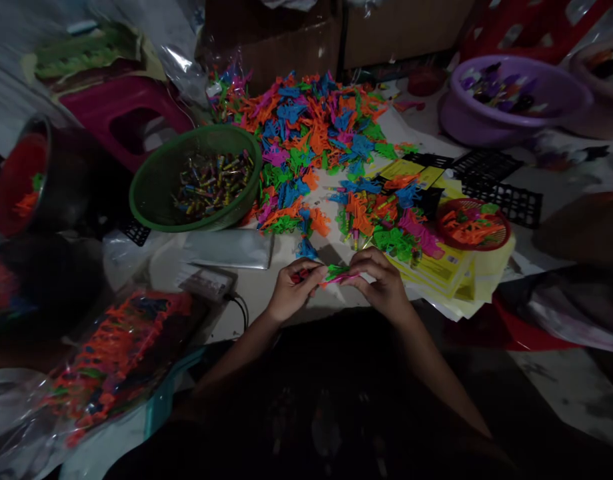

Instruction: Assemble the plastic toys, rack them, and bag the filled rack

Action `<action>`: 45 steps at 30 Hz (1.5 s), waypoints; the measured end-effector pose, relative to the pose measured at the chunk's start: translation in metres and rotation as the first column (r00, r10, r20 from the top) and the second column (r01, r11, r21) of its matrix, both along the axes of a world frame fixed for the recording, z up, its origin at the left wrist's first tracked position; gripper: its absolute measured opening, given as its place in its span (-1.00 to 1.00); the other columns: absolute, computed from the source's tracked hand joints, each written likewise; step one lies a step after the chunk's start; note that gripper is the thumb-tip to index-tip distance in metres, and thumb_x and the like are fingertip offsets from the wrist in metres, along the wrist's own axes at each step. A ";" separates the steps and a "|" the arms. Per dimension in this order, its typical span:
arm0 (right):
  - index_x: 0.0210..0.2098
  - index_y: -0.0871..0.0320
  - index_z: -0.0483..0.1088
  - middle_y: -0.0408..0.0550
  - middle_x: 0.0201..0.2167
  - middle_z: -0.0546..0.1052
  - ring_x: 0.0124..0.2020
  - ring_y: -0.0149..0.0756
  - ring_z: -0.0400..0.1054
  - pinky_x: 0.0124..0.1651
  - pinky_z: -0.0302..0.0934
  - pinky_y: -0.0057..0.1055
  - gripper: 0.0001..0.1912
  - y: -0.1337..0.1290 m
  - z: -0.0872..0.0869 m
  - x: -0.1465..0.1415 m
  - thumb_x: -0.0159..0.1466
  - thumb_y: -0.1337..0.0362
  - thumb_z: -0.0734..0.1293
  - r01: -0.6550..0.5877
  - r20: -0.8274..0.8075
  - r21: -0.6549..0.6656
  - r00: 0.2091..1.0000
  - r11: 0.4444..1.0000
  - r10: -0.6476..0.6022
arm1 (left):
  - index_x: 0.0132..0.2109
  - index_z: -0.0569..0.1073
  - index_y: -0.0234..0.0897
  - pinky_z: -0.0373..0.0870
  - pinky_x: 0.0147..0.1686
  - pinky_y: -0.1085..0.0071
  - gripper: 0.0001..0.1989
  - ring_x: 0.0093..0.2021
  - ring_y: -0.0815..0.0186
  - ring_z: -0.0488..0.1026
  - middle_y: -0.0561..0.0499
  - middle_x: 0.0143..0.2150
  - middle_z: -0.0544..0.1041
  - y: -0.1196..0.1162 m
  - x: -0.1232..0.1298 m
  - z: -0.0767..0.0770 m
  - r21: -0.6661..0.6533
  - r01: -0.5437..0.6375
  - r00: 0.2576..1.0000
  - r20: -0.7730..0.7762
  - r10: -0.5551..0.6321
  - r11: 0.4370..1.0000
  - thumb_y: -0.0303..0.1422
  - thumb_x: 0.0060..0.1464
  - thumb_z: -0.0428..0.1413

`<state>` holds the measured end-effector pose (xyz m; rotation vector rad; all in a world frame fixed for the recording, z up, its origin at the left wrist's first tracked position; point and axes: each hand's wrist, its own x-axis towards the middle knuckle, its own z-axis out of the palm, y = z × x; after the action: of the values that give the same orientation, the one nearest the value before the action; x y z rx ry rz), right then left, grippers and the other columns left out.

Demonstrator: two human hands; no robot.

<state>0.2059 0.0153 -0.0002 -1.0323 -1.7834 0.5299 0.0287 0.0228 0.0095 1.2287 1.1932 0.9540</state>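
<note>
Close to the table's near edge, my left hand (pixel 295 291) and my right hand (pixel 383 283) face each other, both with pinched fingers. Between them they hold small flat plastic pieces (pixel 337 272), green with pink and orange beneath; their exact shape is too small to make out. Something dark red shows inside the curled fingers of my left hand. Just beyond the fingertips lies a blue plastic piece (pixel 306 249). A loose pile of orange, blue, green and pink plastic pieces (pixel 371 217) lies beyond my right hand.
A large heap of coloured plastic pieces (pixel 311 127) covers the back. A green basin (pixel 141 193) of small striped tubes stands left; a red basket (pixel 503 237) on yellow printed sheets (pixel 449 270) and a purple basin (pixel 459 120) stand right. A filled clear bag (pixel 121 347) lies front left.
</note>
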 end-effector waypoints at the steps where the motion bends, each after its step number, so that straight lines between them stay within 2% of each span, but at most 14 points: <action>1: -0.44 0.10 0.40 -0.07 -0.37 0.41 -0.30 -0.32 0.32 -0.26 0.25 -0.34 -0.87 0.000 0.000 0.002 0.12 0.18 0.33 -0.008 -0.064 -0.032 0.998 0.999 0.006 | -0.41 0.46 -0.32 0.15 -0.72 0.60 -0.74 -0.70 0.57 0.23 0.07 -0.47 0.44 -0.001 0.000 0.001 0.000 0.021 1.000 0.021 -0.021 1.000 -0.17 -0.09 0.13; 3: -0.46 0.11 0.38 -0.05 -0.31 0.45 -0.24 -0.30 0.35 -0.20 0.25 -0.29 -0.88 0.000 0.001 0.002 0.12 0.19 0.33 -0.029 -0.158 -0.092 0.987 0.995 0.014 | -0.38 0.47 -0.32 0.17 -0.72 0.60 -0.73 -0.69 0.58 0.24 0.03 -0.37 0.48 -0.002 -0.002 0.001 0.003 0.053 0.997 0.049 -0.053 0.999 -0.16 -0.08 0.13; 7: -0.45 0.11 0.39 -0.04 -0.31 0.49 -0.24 -0.29 0.38 -0.19 0.27 -0.28 -0.92 -0.006 0.002 -0.002 0.12 0.25 0.34 -0.074 -0.250 -0.121 0.967 0.990 0.042 | -0.31 0.48 -0.32 0.18 -0.71 0.61 -0.72 -0.70 0.56 0.24 0.07 -0.53 0.44 -0.005 -0.006 0.001 0.018 0.105 0.993 0.053 -0.106 0.994 -0.18 -0.07 0.13; 17: -0.43 0.09 0.41 -0.09 -0.38 0.51 -0.29 -0.32 0.39 -0.22 0.28 -0.32 -0.94 -0.008 0.002 -0.006 0.08 0.36 0.37 -0.087 -0.310 -0.088 0.949 0.992 0.056 | -0.27 0.51 -0.32 0.19 -0.74 0.64 -0.76 -0.68 0.59 0.27 -0.03 -0.30 0.52 -0.003 -0.010 0.001 0.090 0.177 0.981 0.071 -0.183 0.980 -0.24 -0.05 0.12; 23: -0.43 0.08 0.39 -0.12 -0.38 0.50 -0.31 -0.34 0.39 -0.22 0.28 -0.35 -0.91 -0.008 -0.004 -0.008 0.06 0.35 0.39 -0.077 -0.374 -0.162 0.927 0.984 0.011 | -0.20 0.49 -0.31 0.19 -0.73 0.61 -0.75 -0.72 0.60 0.24 -0.06 -0.30 0.53 -0.002 -0.014 -0.005 0.134 0.227 0.968 0.074 -0.238 0.965 -0.26 0.02 0.07; 26: -0.42 0.08 0.37 -0.14 -0.39 0.50 -0.32 -0.36 0.39 -0.23 0.27 -0.38 -0.89 -0.008 -0.006 -0.009 0.06 0.33 0.39 -0.071 -0.393 -0.207 0.919 0.976 -0.016 | -0.17 0.49 -0.28 0.21 -0.69 0.58 -0.69 -0.68 0.56 0.27 -0.06 -0.27 0.52 -0.001 -0.015 -0.007 0.171 0.252 0.963 0.057 -0.265 0.953 -0.25 -0.10 0.17; 29: -0.44 0.10 0.36 -0.14 -0.39 0.50 -0.33 -0.36 0.39 -0.25 0.25 -0.41 -0.90 -0.011 -0.009 -0.013 0.06 0.29 0.38 -0.081 -0.359 -0.271 0.933 0.959 -0.023 | -0.28 0.52 -0.28 0.28 -0.57 0.53 -0.66 -0.55 0.45 0.35 -0.02 -0.36 0.53 -0.002 -0.013 -0.013 0.184 0.152 0.987 0.027 -0.159 0.971 -0.30 -0.32 0.30; 34: -0.47 0.13 0.34 -0.15 -0.49 0.46 -0.43 -0.39 0.34 -0.36 0.21 -0.47 -0.82 -0.019 -0.026 -0.035 0.05 0.16 0.37 -0.083 -0.327 -0.463 0.941 0.883 -0.083 | -0.52 0.47 -0.31 0.24 -0.54 0.51 -0.80 -0.55 0.45 0.33 0.04 -0.52 0.46 -0.013 -0.010 -0.033 0.131 -0.033 0.999 0.025 0.030 0.991 -0.31 -0.32 0.30; 38: -0.49 0.15 0.31 -0.17 -0.58 0.40 -0.54 -0.41 0.28 -0.47 0.16 -0.48 -0.71 -0.009 -0.040 -0.033 0.06 0.04 0.32 -0.139 -0.303 -0.590 0.951 0.795 -0.059 | -0.56 0.43 -0.34 0.10 -0.66 0.56 -0.74 -0.69 0.54 0.18 0.16 -0.70 0.29 -0.014 -0.010 -0.046 -0.096 -0.132 0.990 0.045 0.137 0.987 -0.27 -0.37 0.31; 39: -0.48 0.16 0.31 -0.15 -0.58 0.40 -0.54 -0.39 0.28 -0.46 0.17 -0.45 -0.70 -0.002 -0.041 -0.026 0.08 0.02 0.30 -0.086 -0.243 -0.591 0.967 0.802 -0.075 | -0.52 0.44 -0.35 0.07 -0.69 0.56 -0.73 -0.71 0.55 0.14 0.17 -0.72 0.28 -0.012 -0.010 -0.048 -0.170 -0.136 0.987 0.064 0.148 0.976 -0.26 -0.36 0.30; 41: -0.41 0.18 0.35 -0.05 -0.49 0.43 -0.45 -0.30 0.31 -0.39 0.20 -0.37 -0.69 0.018 -0.038 -0.006 0.11 0.03 0.25 0.198 -0.031 -0.510 0.968 0.837 -0.248 | -0.43 0.47 -0.36 0.04 -0.73 0.58 -0.69 -0.73 0.58 0.12 0.17 -0.69 0.31 -0.004 -0.013 -0.050 -0.298 -0.153 0.974 0.114 0.194 0.942 -0.23 -0.33 0.28; 42: -0.33 0.21 0.36 0.02 -0.40 0.45 -0.37 -0.23 0.32 -0.33 0.20 -0.30 -0.67 0.029 -0.035 0.003 0.12 0.05 0.24 0.409 0.099 -0.405 0.909 0.818 -0.405 | -0.38 0.47 -0.36 0.02 -0.74 0.60 -0.68 -0.73 0.59 0.13 0.15 -0.65 0.34 0.002 -0.016 -0.052 -0.355 -0.176 0.961 0.140 0.238 0.918 -0.24 -0.30 0.27; 43: -0.22 0.23 0.36 0.11 -0.28 0.44 -0.26 -0.15 0.30 -0.25 0.19 -0.23 -0.63 0.040 -0.033 0.009 0.12 0.06 0.25 0.598 0.212 -0.274 0.801 0.753 -0.559 | -0.35 0.46 -0.36 0.01 -0.76 0.62 -0.69 -0.73 0.60 0.15 0.14 -0.60 0.38 0.007 -0.019 -0.053 -0.411 -0.203 0.942 0.167 0.292 0.889 -0.26 -0.27 0.26; 45: -0.09 0.26 0.31 0.19 -0.12 0.38 -0.10 -0.05 0.22 -0.10 0.12 -0.13 -0.57 0.055 -0.032 0.008 0.16 0.09 0.22 0.719 0.377 -0.094 0.666 0.689 -0.644 | -0.34 0.44 -0.36 0.01 -0.77 0.67 -0.80 -0.70 0.61 0.21 0.11 -0.55 0.40 0.019 -0.026 -0.057 -0.529 -0.203 0.892 0.246 0.378 0.824 -0.36 -0.18 0.22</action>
<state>0.2141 0.0707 -0.0324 -1.9425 -1.4349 0.0857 0.0030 0.0419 -0.0471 0.4485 1.2611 0.9602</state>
